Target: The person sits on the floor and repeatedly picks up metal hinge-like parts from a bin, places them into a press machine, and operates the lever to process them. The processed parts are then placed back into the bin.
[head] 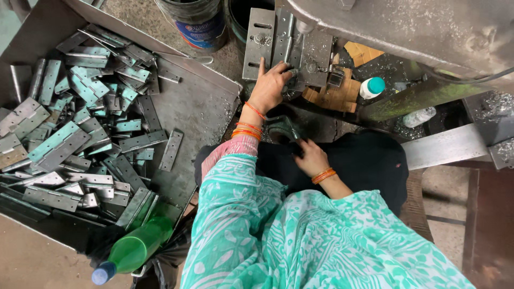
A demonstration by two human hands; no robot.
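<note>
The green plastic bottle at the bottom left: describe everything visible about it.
The green bottle is translucent plastic with a blue cap. It lies on its side, cap pointing toward the lower left, at the near edge of the metal tray heaped with hinges. Its base rests against hinges at the heap's edge, and dark plastic sheeting lies under it. Neither hand touches it; it lies beside the person's patterned turquoise sleeve.

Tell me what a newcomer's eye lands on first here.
First, the heap of metal hinges filling the tray on the left, and the green bottle lying at its near edge. Then the person's patterned turquoise garment at bottom centre. Above it, the left hand rests on hinge parts at the machine, while the right hand lies in the lap by a dark handle.
</note>
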